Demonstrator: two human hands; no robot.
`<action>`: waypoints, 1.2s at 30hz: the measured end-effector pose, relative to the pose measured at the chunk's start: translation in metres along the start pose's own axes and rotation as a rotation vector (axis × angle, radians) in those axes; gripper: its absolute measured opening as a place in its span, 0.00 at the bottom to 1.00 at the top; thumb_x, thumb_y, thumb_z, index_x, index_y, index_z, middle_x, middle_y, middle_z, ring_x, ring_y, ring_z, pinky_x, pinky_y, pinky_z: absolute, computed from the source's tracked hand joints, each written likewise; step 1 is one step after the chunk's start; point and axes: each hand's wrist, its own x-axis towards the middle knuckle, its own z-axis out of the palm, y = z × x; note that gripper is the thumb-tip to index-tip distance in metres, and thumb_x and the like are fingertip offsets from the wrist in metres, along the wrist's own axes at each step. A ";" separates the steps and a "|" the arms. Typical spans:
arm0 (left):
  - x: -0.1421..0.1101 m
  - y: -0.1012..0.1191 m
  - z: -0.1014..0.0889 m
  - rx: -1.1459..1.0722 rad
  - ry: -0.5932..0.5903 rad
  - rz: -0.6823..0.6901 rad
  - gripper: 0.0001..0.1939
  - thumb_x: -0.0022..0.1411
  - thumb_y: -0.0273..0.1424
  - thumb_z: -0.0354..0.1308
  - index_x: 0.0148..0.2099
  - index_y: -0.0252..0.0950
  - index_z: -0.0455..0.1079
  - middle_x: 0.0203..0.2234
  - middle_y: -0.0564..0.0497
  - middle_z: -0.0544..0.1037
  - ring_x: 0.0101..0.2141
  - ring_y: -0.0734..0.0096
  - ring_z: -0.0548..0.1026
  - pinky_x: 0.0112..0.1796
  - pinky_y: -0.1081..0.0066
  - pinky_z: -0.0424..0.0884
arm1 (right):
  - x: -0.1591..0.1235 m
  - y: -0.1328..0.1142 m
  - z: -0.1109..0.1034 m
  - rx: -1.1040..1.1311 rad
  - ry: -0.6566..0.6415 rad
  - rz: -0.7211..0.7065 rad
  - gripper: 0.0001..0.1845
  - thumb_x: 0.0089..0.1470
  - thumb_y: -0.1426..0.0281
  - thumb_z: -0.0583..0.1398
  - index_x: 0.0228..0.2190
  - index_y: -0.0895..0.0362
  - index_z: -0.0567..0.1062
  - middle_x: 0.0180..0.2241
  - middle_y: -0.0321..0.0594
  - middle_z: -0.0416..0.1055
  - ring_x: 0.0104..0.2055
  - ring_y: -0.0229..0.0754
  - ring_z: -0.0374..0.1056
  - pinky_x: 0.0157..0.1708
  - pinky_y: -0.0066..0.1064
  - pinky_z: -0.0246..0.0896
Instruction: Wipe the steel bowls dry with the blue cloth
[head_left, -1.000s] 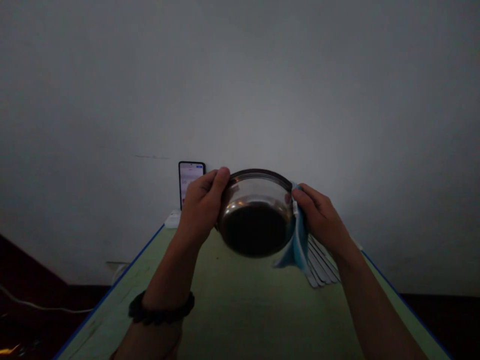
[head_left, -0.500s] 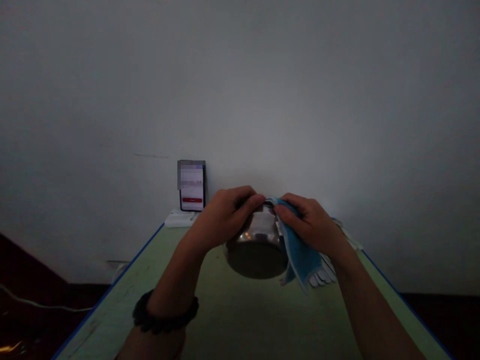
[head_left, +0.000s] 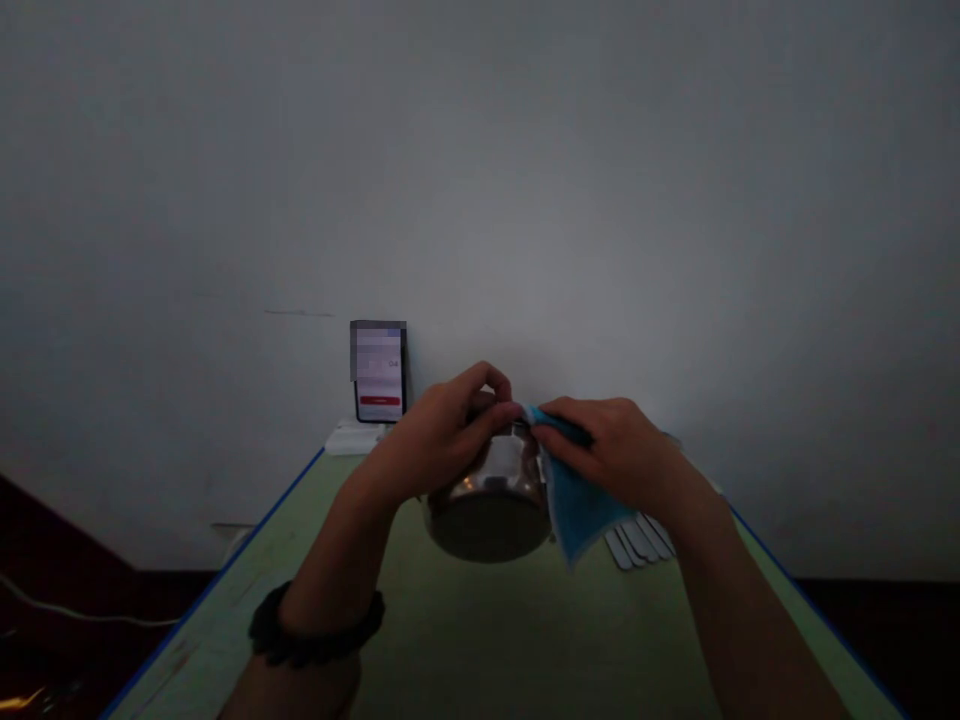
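The left hand (head_left: 457,435) grips the rim of a shiny metal pot (head_left: 491,500), raised over the green table (head_left: 480,640) and tilted, its dark base toward the person. The right hand (head_left: 611,440) pinches a blue cloth (head_left: 589,500) against the rim. A phone (head_left: 380,375) leans near the wall (head_left: 480,180); pale strips (head_left: 637,542) lie below the right hand.

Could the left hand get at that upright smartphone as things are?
Probably yes, but only by letting go first: the left hand is holding the metal pot. The smartphone stands nearby, farther back and to the left, and nothing visible blocks the gap between them.
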 end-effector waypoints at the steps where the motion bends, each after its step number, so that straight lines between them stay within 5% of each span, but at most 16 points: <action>1: -0.001 -0.001 -0.001 -0.007 0.009 -0.012 0.09 0.59 0.37 0.50 0.35 0.37 0.60 0.19 0.57 0.72 0.16 0.81 0.63 0.19 0.79 0.57 | 0.000 0.001 0.000 -0.006 -0.003 0.002 0.15 0.58 0.60 0.49 0.33 0.56 0.71 0.29 0.39 0.72 0.29 0.38 0.66 0.30 0.29 0.53; 9: -0.005 -0.002 -0.003 -0.073 0.156 -0.041 0.10 0.60 0.39 0.49 0.36 0.37 0.60 0.20 0.56 0.71 0.17 0.80 0.65 0.19 0.79 0.58 | -0.003 0.011 0.005 0.080 0.122 0.048 0.13 0.57 0.61 0.51 0.34 0.56 0.71 0.27 0.37 0.72 0.27 0.36 0.65 0.28 0.28 0.53; 16: -0.002 0.007 0.007 0.163 -0.006 0.031 0.12 0.60 0.38 0.49 0.32 0.36 0.67 0.20 0.54 0.72 0.22 0.77 0.68 0.23 0.77 0.60 | 0.000 0.006 0.007 0.114 0.041 0.005 0.13 0.56 0.61 0.52 0.30 0.56 0.70 0.25 0.36 0.70 0.26 0.36 0.63 0.27 0.27 0.52; 23: 0.003 0.001 0.009 0.019 0.276 -0.027 0.13 0.60 0.39 0.48 0.33 0.35 0.65 0.20 0.54 0.72 0.19 0.79 0.66 0.22 0.77 0.60 | -0.004 0.021 0.007 0.309 0.182 0.139 0.15 0.57 0.60 0.51 0.29 0.57 0.70 0.24 0.34 0.68 0.25 0.34 0.61 0.26 0.26 0.53; 30: 0.000 0.008 0.013 0.095 -0.040 0.049 0.16 0.61 0.39 0.47 0.26 0.35 0.65 0.16 0.56 0.67 0.20 0.78 0.64 0.21 0.77 0.57 | -0.005 0.007 0.004 0.294 0.025 0.058 0.11 0.54 0.63 0.55 0.26 0.56 0.69 0.21 0.30 0.65 0.23 0.32 0.58 0.24 0.25 0.50; 36: 0.003 0.003 0.007 0.099 0.213 0.007 0.19 0.61 0.41 0.46 0.24 0.34 0.63 0.18 0.57 0.65 0.21 0.79 0.62 0.23 0.76 0.56 | -0.004 0.014 0.006 0.359 0.139 0.113 0.14 0.56 0.61 0.52 0.28 0.57 0.69 0.22 0.31 0.65 0.24 0.32 0.59 0.25 0.24 0.51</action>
